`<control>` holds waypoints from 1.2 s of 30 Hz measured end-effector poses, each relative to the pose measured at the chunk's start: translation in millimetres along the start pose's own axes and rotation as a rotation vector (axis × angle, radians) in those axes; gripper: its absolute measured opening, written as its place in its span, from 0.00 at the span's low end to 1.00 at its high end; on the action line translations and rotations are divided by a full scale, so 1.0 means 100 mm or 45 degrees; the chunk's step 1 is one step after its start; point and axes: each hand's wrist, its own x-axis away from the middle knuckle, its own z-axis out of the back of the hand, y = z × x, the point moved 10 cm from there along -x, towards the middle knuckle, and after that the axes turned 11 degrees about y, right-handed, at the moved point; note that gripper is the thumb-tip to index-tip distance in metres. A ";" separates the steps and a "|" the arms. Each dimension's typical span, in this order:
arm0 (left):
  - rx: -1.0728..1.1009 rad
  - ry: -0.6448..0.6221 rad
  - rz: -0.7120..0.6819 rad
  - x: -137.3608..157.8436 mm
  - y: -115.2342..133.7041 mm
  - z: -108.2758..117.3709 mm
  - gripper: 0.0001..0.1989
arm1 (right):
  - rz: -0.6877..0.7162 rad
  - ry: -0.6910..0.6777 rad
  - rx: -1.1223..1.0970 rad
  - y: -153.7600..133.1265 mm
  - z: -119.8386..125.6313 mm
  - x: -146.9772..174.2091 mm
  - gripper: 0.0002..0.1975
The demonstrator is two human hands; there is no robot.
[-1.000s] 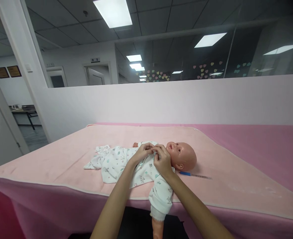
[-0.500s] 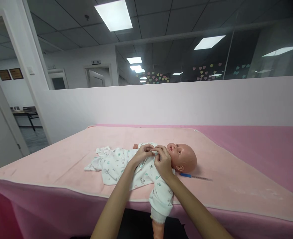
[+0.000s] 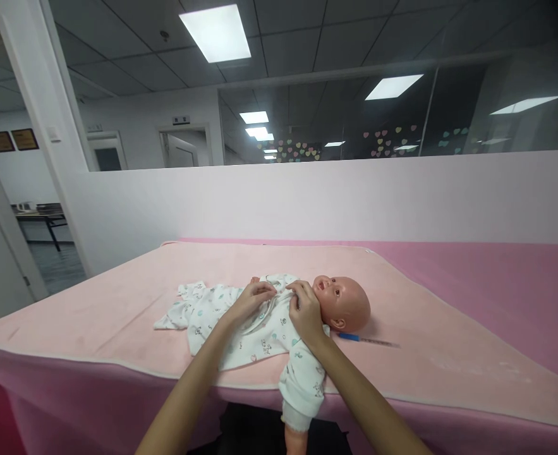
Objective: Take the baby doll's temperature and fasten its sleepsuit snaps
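Observation:
A baby doll (image 3: 347,304) lies on its back with its head to the right, dressed in a white baby romper (image 3: 270,340) printed with small figures. My left hand (image 3: 254,298) is closed on the romper's front over the chest, where the cloth is drawn into folds. Close by the doll's chin, my right hand (image 3: 306,311) has its fingers bent in on the romper near the collar. The fingertips of both hands are partly hidden. The doll's near arm, in its sleeve (image 3: 302,381), hangs over the table's front edge.
A blue-ended thin stick like a thermometer (image 3: 349,337) lies beside the doll's head. Under the doll is a pale pink mat (image 3: 117,303) on a darker pink cover (image 3: 506,291). A white half wall (image 3: 307,202) with glass above stands behind.
My left hand has moved left, away from my right hand, and the romper's front is pulled along with it. The right hand stays near the collar. The view has shifted slightly.

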 end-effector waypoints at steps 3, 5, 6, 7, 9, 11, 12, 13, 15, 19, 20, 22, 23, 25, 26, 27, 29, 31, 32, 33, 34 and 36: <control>-0.241 -0.029 -0.097 0.19 0.08 0.10 0.12 | 0.058 -0.015 0.010 -0.05 -0.01 0.02 0.17; -0.350 -0.039 -0.177 0.32 0.14 0.12 0.14 | 0.088 -0.038 0.024 -0.09 -0.02 0.03 0.16; -0.386 -0.032 -0.226 0.38 0.17 0.12 0.15 | 0.099 -0.053 0.033 -0.11 -0.03 0.04 0.14; -0.412 -0.014 -0.275 0.42 0.20 0.12 0.16 | 0.112 -0.070 0.042 -0.13 -0.05 0.04 0.13; -0.445 0.045 -0.338 0.47 0.21 0.15 0.14 | 0.153 -0.111 0.059 -0.18 -0.08 0.05 0.09; -0.468 0.156 -0.334 0.47 0.16 0.25 0.11 | 0.204 -0.152 0.075 -0.24 -0.11 0.07 0.07; -0.475 0.231 -0.318 0.47 0.13 0.31 0.11 | 0.221 -0.169 0.085 -0.26 -0.13 0.07 0.06; -0.487 0.315 -0.305 0.46 0.09 0.39 0.12 | 0.234 -0.182 0.097 -0.27 -0.14 0.08 0.05; -0.536 0.462 -0.333 0.48 0.08 0.50 0.12 | 0.250 -0.203 0.121 -0.28 -0.16 0.09 0.05; -0.780 0.498 -0.597 0.56 0.21 0.41 0.19 | 0.267 -0.232 0.132 -0.28 -0.18 0.11 0.05; -0.864 0.481 -0.659 0.59 0.24 0.35 0.21 | 0.267 -0.232 0.129 -0.28 -0.18 0.11 0.05; -1.008 0.459 -0.744 0.63 0.28 0.27 0.24 | 0.265 -0.229 0.117 -0.29 -0.17 0.11 0.05; -1.055 0.449 -0.771 0.65 0.30 0.24 0.25 | 0.261 -0.226 0.107 -0.29 -0.17 0.11 0.05; -1.101 0.422 -0.797 0.67 0.32 0.19 0.22 | 0.244 -0.224 0.076 -0.28 -0.16 0.10 0.05; -1.112 0.398 -0.794 0.67 0.32 0.16 0.19 | 0.230 -0.224 0.058 -0.28 -0.16 0.10 0.05; -1.125 0.374 -0.780 0.66 0.31 0.14 0.16 | 0.215 -0.222 0.040 -0.27 -0.16 0.09 0.06; -1.163 0.333 -0.740 0.62 0.29 0.10 0.12 | 0.184 -0.219 0.022 -0.25 -0.17 0.08 0.06; -1.198 0.323 -0.708 0.57 0.29 0.07 0.12 | 0.155 -0.214 0.029 -0.21 -0.17 0.08 0.06; -1.210 0.328 -0.696 0.55 0.29 0.06 0.12 | 0.143 -0.212 0.035 -0.19 -0.18 0.08 0.06; -1.219 0.330 -0.687 0.52 0.29 0.05 0.13 | 0.133 -0.208 0.040 -0.18 -0.18 0.08 0.06; -1.229 0.331 -0.682 0.49 0.29 0.03 0.13 | 0.125 -0.204 0.044 -0.17 -0.18 0.08 0.06; -1.252 0.327 -0.689 0.46 0.28 0.01 0.13 | 0.120 -0.196 0.043 -0.15 -0.17 0.07 0.06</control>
